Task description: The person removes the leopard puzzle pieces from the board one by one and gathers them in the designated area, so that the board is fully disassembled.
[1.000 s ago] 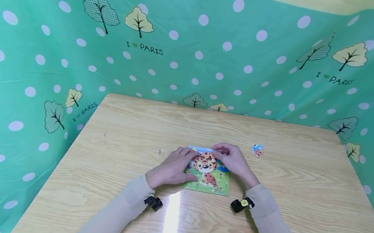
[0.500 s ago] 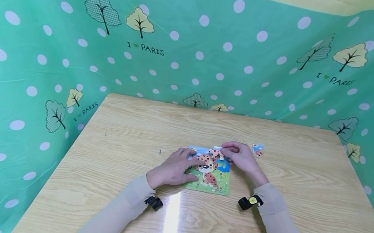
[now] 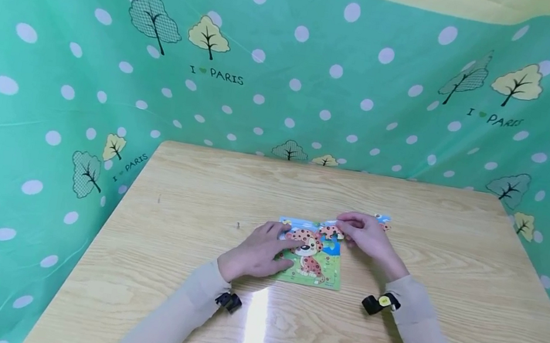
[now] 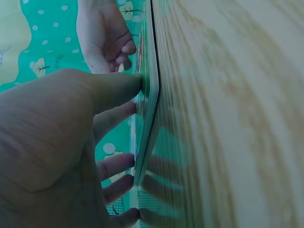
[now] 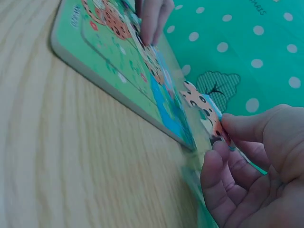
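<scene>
Left hand point(image 3: 258, 253): fingers spread, not curled round anything, lying across the left side of the puzzle board point(image 3: 328, 277). In the left wrist view the thumb presses its face near an edge. Likely purpose: a light, flat brace to keep the board from sliding on the table point(image 3: 188, 182), where it lies.

Right hand point(image 3: 369, 237): narrow pinch, thumb against fingers, on 1 spotted puzzle piece point(image 5: 204, 104). Piece is tilted and off the board, near its far right corner; the right wrist view shows a gap between the 2. Only 1 edge is gripped, which leaves most of the picture uncovered, presumably so it can be seen and turned easily.

Other piece point(image 3: 383, 218): on the table, beyond the right hand and partly hidden by it. Well apart from the board, perhaps set aside within reach of that hand.
</scene>
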The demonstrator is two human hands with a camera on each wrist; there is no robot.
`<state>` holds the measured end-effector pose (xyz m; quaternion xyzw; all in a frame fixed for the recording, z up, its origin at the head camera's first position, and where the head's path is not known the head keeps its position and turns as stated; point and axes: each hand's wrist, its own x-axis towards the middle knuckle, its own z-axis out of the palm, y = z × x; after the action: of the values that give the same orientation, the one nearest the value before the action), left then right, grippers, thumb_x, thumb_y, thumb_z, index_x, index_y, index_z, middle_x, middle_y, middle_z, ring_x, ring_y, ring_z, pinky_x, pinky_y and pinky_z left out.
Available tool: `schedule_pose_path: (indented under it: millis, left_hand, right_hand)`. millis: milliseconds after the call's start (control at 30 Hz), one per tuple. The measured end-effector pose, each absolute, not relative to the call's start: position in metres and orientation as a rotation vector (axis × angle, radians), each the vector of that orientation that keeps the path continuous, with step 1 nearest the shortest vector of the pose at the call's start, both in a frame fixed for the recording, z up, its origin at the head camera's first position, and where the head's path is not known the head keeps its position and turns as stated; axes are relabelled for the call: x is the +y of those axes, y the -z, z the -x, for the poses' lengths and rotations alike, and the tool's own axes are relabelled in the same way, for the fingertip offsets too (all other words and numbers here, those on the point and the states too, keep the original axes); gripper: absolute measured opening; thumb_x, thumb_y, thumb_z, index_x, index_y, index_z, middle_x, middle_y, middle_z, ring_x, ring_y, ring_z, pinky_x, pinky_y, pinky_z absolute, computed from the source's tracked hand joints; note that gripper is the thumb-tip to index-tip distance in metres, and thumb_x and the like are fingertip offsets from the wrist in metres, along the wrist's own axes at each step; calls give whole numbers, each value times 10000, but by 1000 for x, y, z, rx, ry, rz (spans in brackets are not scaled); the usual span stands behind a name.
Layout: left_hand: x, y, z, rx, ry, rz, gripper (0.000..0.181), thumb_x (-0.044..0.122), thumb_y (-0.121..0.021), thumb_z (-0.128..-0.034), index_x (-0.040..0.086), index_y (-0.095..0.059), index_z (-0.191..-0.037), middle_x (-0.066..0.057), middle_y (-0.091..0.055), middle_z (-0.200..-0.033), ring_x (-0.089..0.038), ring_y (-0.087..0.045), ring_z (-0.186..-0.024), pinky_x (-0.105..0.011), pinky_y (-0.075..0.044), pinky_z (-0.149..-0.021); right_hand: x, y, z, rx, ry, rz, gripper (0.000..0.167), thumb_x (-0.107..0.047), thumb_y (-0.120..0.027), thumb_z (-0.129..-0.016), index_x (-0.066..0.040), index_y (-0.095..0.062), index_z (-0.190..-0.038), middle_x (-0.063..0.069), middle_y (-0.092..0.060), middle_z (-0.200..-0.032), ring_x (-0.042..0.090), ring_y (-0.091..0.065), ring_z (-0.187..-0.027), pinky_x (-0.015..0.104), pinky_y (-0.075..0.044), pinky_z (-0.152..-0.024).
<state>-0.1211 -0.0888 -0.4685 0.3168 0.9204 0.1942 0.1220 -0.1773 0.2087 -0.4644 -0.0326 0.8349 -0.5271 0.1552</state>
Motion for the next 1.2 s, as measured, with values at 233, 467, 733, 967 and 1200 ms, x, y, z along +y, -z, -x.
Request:
schedule_pose_path:
  millis: [233,467,733,967,1200]
  left_hand:
    - [-89,468,122,2679,-569,-911,529,385,-571,-1087,288,-506,-1603,-204,-340,-1708,-404,-312,-1573,-617,-277,-1296]
    - [-90,469,124,2672,-563,-887,517,368,-547,-1092,300,-503,-1603,-175,-323,-1723,-390,-283,-1590,-618,-250,-1306]
    - [-88,468,124,2668,-564,-902,518,364,-543,-1093,294,-502,-1604,-191,-322,-1720,-393,-284,-1589,-617,-245,-1310]
    - [-87,469,124,2669,-586,-898,514,363,-541,-1096,293,-504,-1603,-193,-323,-1718,-396,-282,-1589,-617,-246,-1309]
    - [-89,471,123,2661,-618,-893,515,362,-550,-1088,272,-519,-1595,-202,-326,-1714,-401,-282,-1586,-622,-243,-1306]
  right_hand:
    - [229,460,179,2450,1478,77,410,-229,-608,-1099,30,-642,-1414,91,-674,-944,151,-628,-822,260,-613,-683]
    - [243,456,179,2458,1492,52,436,-234,-615,-1094,32,-608,-1440,97,-692,-988,157,-636,-850,278,-623,-703]
    - [261,457,180,2478,1492,-14,431,-231,-629,-1086,41,-610,-1421,52,-724,-977,111,-644,-820,268,-620,-686]
    - [273,454,180,2484,1516,-74,451,-264,-659,-1073,41,-614,-1402,-66,-724,-896,72,-645,-785,255,-614,-683]
    - [286,457,182,2480,1544,-120,492,-287,-658,-1075,47,-593,-1429,-131,-704,-867,49,-641,-783,242,-617,-695]
